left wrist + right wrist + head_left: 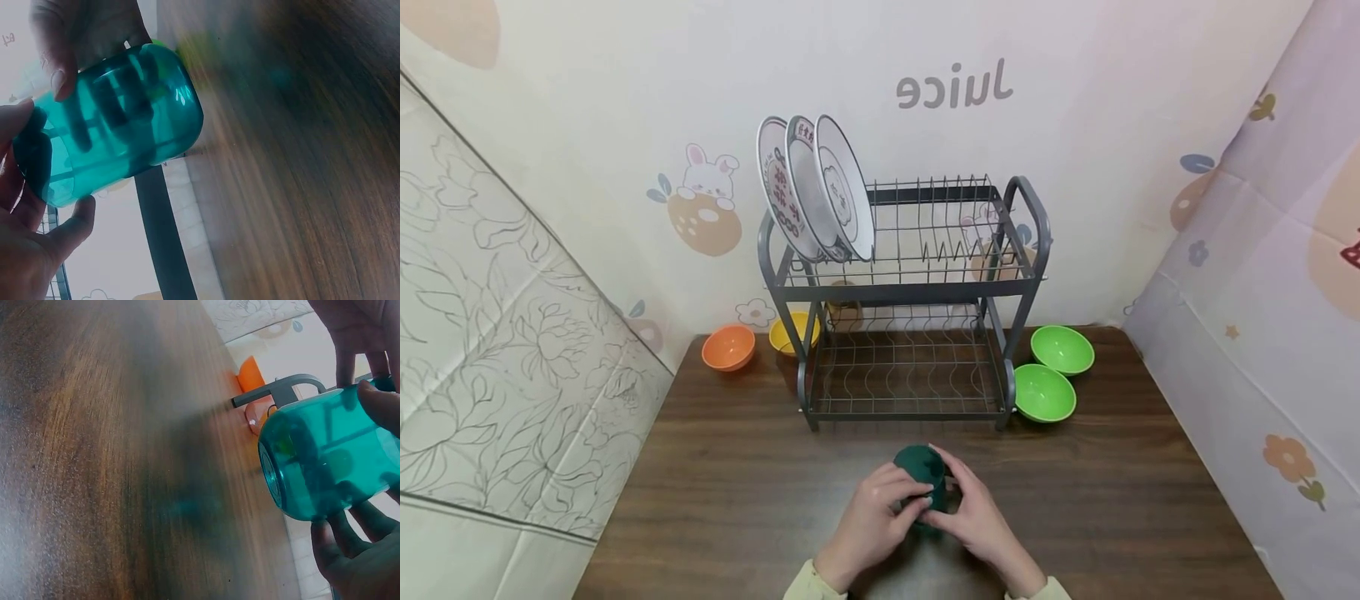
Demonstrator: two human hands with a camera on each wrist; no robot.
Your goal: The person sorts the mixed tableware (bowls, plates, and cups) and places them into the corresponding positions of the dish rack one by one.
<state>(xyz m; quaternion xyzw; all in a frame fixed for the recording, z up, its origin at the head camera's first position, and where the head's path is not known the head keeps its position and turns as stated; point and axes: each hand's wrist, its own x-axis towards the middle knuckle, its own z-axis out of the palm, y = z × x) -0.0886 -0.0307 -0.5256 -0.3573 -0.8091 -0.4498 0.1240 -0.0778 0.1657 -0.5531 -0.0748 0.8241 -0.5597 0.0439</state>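
A translucent green cup point(919, 463) is held between both hands near the front middle of the table, its mouth facing up in the head view. The left hand point(880, 510) grips its left side with bent fingers. From the other side, the right hand point(976, 510) holds it with thumb and fingers around the wall. In the left wrist view the cup point(125, 122) lies across the picture, its rounded base toward the tabletop. Fingers show through the cup wall point(325, 450) in the right wrist view, and a gap separates its base from the wood.
A dark two-tier dish rack point(902, 293) stands behind the hands, with three patterned plates point(844, 196) upright at its upper left. An orange bowl point(728, 348) and a yellow bowl point(784, 335) are at left; two green bowls point(1043, 393) sit at right. Walls border the wooden table point(715, 517).
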